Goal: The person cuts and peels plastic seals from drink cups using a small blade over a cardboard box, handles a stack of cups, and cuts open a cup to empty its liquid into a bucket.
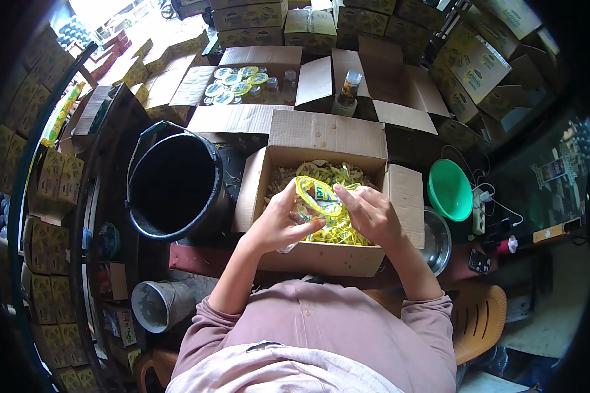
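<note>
My left hand (279, 219) is wrapped round a clear plastic cup (288, 247), mostly hidden by the fingers. Against it lies a yellow-rimmed oval label (321, 196) with green-blue lettering. The fingers of my right hand (372, 213) are closed at the label's right edge, seemingly pinching it. Both hands are over an open cardboard box (321, 134), whose inside holds a heap of yellow paper strips (347, 229).
A black bucket (175, 187) stands left of the box, with a grey bucket (154, 306) below. To the right are a green bowl (450, 190) and a metal bowl (437, 242). Behind, another carton holds labelled cups (233, 85); a jar (347, 92) stands beside it.
</note>
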Demonstrator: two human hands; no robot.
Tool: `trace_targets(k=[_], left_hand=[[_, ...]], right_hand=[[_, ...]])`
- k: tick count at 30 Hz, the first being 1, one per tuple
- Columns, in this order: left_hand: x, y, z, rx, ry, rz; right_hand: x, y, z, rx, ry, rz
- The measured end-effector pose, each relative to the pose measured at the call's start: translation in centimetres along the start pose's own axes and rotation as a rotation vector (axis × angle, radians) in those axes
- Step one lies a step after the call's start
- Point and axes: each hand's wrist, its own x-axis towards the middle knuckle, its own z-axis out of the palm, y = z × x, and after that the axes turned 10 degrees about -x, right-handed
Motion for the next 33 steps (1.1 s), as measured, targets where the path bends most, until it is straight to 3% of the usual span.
trace_targets(k=[5,15,33], left_hand=[[0.2,-0.1,-0.3,-0.111,-0.037,-0.122],[0.3,-0.6,0.0,-0.046,-0.088,-0.061],[-0.4,0.3,-0.6,-0.236,-0.129,-0.2]], right_hand=[[-0.2,0.0,0.5,0.008,-0.023,-0.016],[-0.2,0.2,-0.2,0.052,-0.034,-0.001],[-0.2,0.1,-0.4,0.024,0.04,-0.03]])
